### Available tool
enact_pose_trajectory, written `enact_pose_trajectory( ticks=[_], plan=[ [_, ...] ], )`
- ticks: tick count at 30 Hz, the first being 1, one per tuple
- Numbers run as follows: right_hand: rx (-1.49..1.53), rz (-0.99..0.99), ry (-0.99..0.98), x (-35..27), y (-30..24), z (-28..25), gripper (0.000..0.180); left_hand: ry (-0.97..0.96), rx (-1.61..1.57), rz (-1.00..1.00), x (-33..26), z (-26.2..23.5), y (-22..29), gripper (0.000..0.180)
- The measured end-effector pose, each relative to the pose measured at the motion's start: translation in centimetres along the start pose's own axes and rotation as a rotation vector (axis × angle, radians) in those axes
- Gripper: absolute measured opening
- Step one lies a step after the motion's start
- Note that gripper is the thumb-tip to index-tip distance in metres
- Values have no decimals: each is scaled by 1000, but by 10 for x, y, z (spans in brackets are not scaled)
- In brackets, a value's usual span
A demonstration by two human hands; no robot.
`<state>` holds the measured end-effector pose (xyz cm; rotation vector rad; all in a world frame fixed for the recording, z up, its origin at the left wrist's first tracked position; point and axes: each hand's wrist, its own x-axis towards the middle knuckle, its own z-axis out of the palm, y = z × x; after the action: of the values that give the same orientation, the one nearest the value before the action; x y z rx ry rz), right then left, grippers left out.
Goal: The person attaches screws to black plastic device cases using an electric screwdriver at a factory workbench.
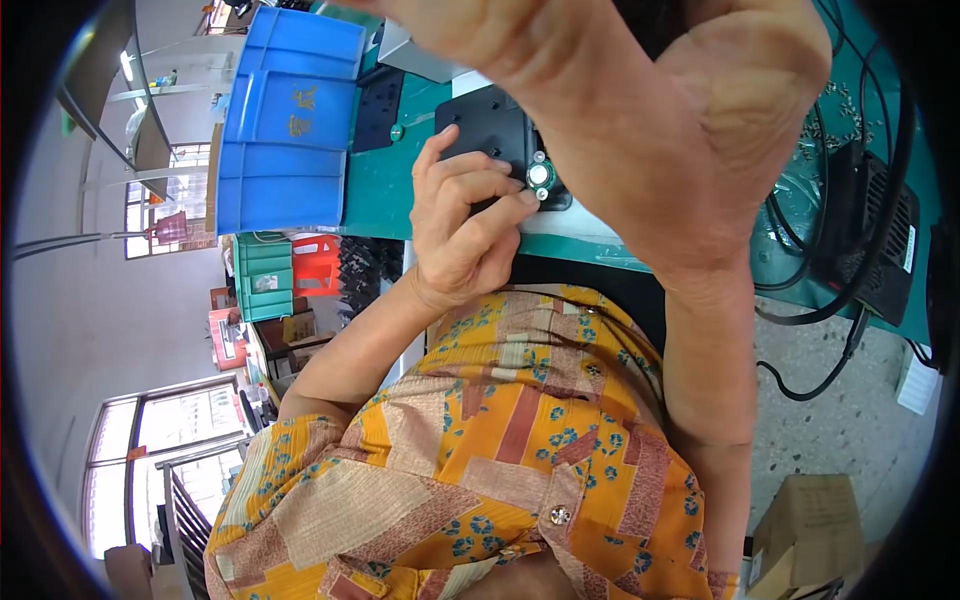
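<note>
My left hand (462,228) rests on a black fixture plate (487,128) at the near edge of the green table (385,190). Its thumb and forefinger pinch a small round silver part with a green ring (539,176) at the plate's right corner. My right hand (690,120) is raised close to the camera and fills the upper middle of the view, palm side showing. Its fingers run out of the top edge. Something dark shows beside the palm at the top, and I cannot tell whether the hand holds it.
A blue plastic bin (290,120) stands on the table's left. To the right, a black box (885,250) with black cables (820,300) sits near small loose screws (842,105). A cardboard box (808,530) is on the floor at lower right; crates (265,275) lie below the table's left.
</note>
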<state>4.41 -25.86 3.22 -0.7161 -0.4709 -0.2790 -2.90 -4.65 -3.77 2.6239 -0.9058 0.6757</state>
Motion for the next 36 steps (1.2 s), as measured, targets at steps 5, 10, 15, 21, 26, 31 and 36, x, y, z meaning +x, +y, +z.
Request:
enact_pose_trajectory(
  ticks=[5,10,15,21,26,31,36],
  plan=[
    [-65,-17,-33,-1,-11,-6,35,-40,55,10,-7,1,-2,33],
    [-243,-218,-169,3,16,-10,35,99,59,196,19,-3,3,35],
    [31,26,20,-24,2,-16,60,75,17,165,13,-7,9,37],
    [-122,-83,20,-41,-33,-14,71,117,-67,125,9,-9,1,40],
    [-200,-170,17,-30,-37,-7,75,144,-133,104,10,-3,-4,38],
    [-186,-293,-58,16,-32,-2,77,151,-158,76,11,-5,-5,32],
    [-274,-314,-113,56,-15,-3,78,174,-208,31,12,-3,-9,29]
  ],
)
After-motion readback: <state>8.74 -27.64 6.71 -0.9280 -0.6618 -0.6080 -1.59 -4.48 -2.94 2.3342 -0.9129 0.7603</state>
